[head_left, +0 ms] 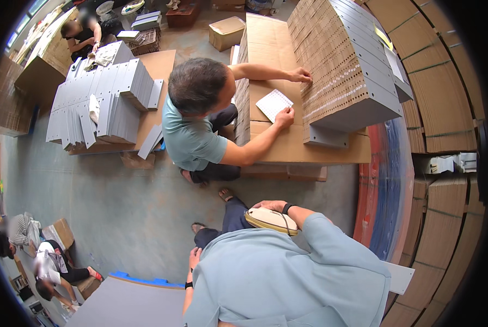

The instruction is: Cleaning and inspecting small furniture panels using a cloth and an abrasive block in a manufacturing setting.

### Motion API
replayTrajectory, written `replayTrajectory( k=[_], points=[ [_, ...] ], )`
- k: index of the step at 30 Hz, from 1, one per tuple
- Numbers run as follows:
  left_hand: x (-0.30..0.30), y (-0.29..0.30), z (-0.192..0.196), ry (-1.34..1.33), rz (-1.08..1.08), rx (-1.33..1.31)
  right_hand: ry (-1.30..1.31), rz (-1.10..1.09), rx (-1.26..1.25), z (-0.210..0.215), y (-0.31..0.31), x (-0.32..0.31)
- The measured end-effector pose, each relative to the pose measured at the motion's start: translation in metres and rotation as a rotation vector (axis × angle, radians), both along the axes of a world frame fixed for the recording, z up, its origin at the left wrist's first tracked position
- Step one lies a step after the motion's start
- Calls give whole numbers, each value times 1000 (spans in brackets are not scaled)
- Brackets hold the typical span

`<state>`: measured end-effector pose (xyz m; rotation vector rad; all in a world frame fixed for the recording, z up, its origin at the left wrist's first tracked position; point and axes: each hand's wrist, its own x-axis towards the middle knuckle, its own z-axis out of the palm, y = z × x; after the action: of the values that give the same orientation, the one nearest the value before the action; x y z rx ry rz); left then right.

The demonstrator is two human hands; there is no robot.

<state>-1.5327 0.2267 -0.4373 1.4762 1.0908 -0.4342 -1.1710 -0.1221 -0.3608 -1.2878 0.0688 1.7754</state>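
My right hand [271, 205] curls over the far edge of a cream zip pouch [272, 219] at my lap; the pouch partly hides its fingers. A dark band circles that wrist. My left hand [195, 257] rests by my left thigh with fingers extended and nothing in it. In front of me, a co-worker in a light blue-green shirt holds a white sheet with rows of small round dots [274, 104]. That person's other hand touches a tall stack of grey panels [383, 65], whose brown, hole-dotted edges carry rows of small white rings.
Cardboard [331, 151] covers the bench under the stack. More grey panels [127, 117] fill a table at left. Strapped brown board piles [443, 103] line the right side. A grey-topped surface [129, 305] lies at lower left. Other people sit at upper left and lower left.
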Motion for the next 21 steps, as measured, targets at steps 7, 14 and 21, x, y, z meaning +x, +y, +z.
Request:
replayTrajectory(
  k=[7, 14, 21],
  points=[
    [5, 124, -6, 20, -379, 240, -126, -208, -51, 32, 71, -54],
    [-10, 235, -37, -51, -430, -12, -180, -305, -51, 57, 138, -115],
    [-6, 269, -32, -141, -663, -100, -142, -529, -15, 76, 175, -160]
  ],
)
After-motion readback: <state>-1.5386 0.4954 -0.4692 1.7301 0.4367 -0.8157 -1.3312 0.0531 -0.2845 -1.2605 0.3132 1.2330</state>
